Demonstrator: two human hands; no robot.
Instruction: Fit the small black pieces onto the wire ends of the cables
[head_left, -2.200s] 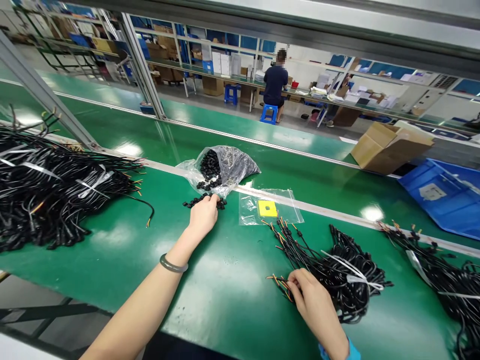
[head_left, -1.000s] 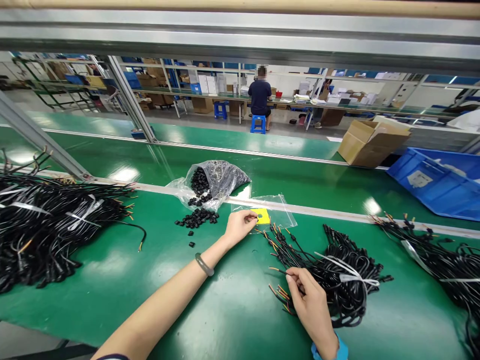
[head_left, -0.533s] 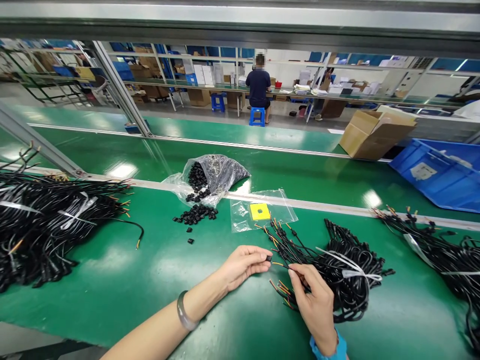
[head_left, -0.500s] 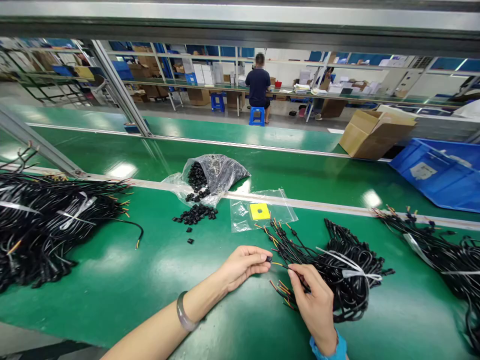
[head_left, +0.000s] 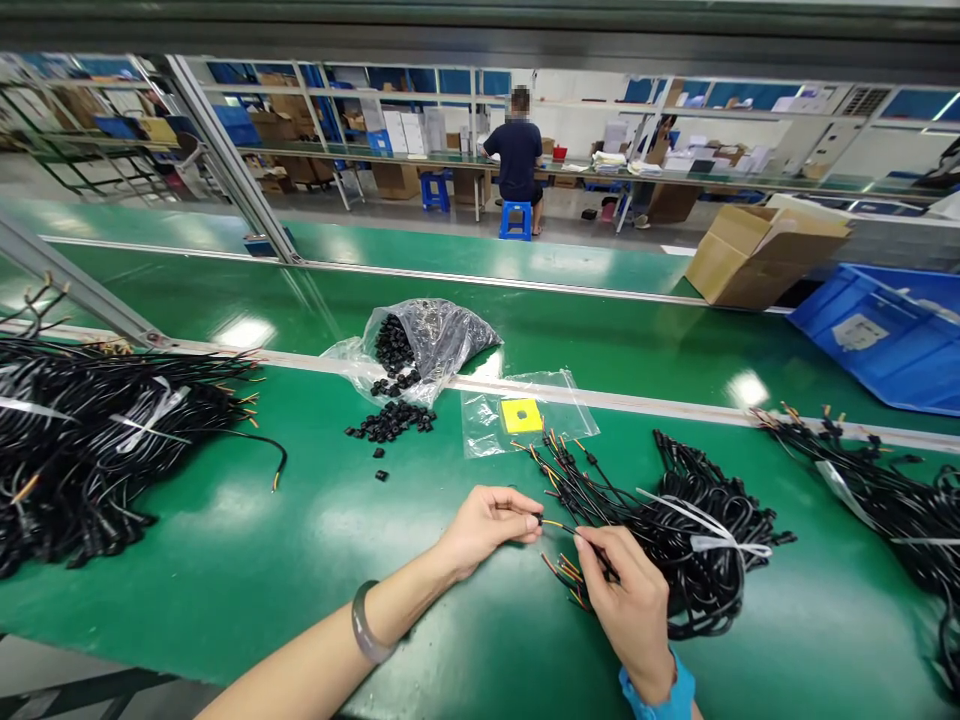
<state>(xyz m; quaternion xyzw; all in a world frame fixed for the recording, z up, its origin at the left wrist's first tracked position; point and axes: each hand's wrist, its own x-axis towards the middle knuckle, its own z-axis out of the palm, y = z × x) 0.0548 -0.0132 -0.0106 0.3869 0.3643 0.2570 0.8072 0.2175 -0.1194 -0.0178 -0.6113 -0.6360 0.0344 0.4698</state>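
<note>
Between its fingertips, my left hand [head_left: 491, 528] pinches a small black connector [head_left: 538, 519], mostly covered by the fingers. A yellow wire end [head_left: 555, 524] runs from it to a black cable, which my right hand [head_left: 626, 590] grips between thumb and fingers. Just beyond and right of my right hand lies a tied bundle of black cables [head_left: 720, 560] with orange and yellow ends. Loose black connectors [head_left: 394, 422] lie in a pile on the green table [head_left: 300, 590], in front of an open clear bag [head_left: 446, 345] full of them.
A clear pouch with a yellow square [head_left: 520, 415] lies mid-table. Black cable heaps [head_left: 97, 450] cover the left; another bundle [head_left: 892, 500] lies right. Beyond are a cardboard box [head_left: 757, 255], a blue bin [head_left: 877, 335], and metal posts. A person [head_left: 515, 155] sits far back.
The view has tilted down slightly, so the background sits higher. My left fingers have shifted a little around the connector; my right hand keeps its grip on the cable.
</note>
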